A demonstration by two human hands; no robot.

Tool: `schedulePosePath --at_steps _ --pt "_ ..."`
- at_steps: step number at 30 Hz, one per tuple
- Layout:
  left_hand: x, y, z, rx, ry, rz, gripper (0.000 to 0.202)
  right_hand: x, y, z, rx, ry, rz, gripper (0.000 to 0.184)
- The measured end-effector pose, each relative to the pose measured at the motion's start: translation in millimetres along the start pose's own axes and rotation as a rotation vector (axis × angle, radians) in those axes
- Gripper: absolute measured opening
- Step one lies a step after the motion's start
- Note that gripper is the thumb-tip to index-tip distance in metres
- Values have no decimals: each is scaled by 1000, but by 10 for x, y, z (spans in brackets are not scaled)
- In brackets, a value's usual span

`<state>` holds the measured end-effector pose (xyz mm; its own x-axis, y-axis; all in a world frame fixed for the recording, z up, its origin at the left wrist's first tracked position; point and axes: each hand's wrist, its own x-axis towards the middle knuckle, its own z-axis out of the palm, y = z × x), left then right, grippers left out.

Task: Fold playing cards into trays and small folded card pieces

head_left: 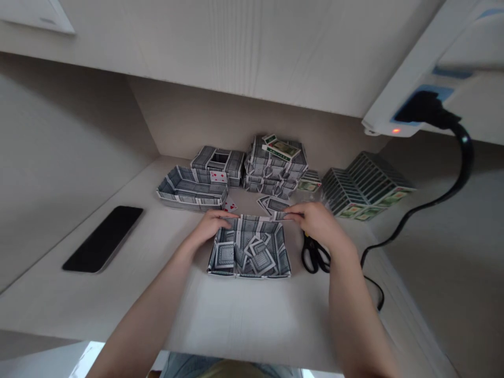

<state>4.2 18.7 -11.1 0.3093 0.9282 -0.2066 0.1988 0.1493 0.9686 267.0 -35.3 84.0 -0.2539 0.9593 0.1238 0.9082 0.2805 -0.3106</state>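
Note:
An open tray built from folded playing cards (pixel 248 276) sits in front of me, with several loose cards (pixel 262 257) lying inside it. My left hand (pixel 209 229) grips the tray's back left corner, fingers behind the wall and thumb on the inner side. At the back right corner, my right hand (pixel 317 223) pinches a playing card (pixel 280 216) by its right end, close to the tray's rim. Whether that card touches the rim I cannot tell. Black-handled scissors (pixel 311 256) lie under and beside my right hand, their blades hidden.
Behind stand another card tray (pixel 189 199), a lidded card box (pixel 205 157) and stacked card boxes (pixel 255 157) topped by a card packet (pixel 281 148). Right are rows of card packs (pixel 366 184) and a black cable (pixel 409 210). A phone (pixel 103 239) lies left. A shelf overhangs.

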Motion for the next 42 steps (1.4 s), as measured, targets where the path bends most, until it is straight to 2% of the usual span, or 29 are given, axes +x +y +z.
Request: schedulePosePath --at_steps 5,13,17,24,32,42 --pt "-2 16 3 -29 8 -16 36 7 14 -5 -27 -26 19 22" --pt "-6 20 14 -103 -5 -47 35 48 -135 73 -98 -59 39 21" --pt "-6 19 13 -90 -13 -33 34 71 -163 137 -107 -42 -19 17" --pt "-1 14 19 -21 7 -33 39 150 -149 283 -2 -63 -114 12" --pt "-5 5 19 -59 8 -8 35 216 11 363 250 7 -187 12" --pt "0 15 33 -26 40 -3 35 234 57 427 453 55 -71 12"
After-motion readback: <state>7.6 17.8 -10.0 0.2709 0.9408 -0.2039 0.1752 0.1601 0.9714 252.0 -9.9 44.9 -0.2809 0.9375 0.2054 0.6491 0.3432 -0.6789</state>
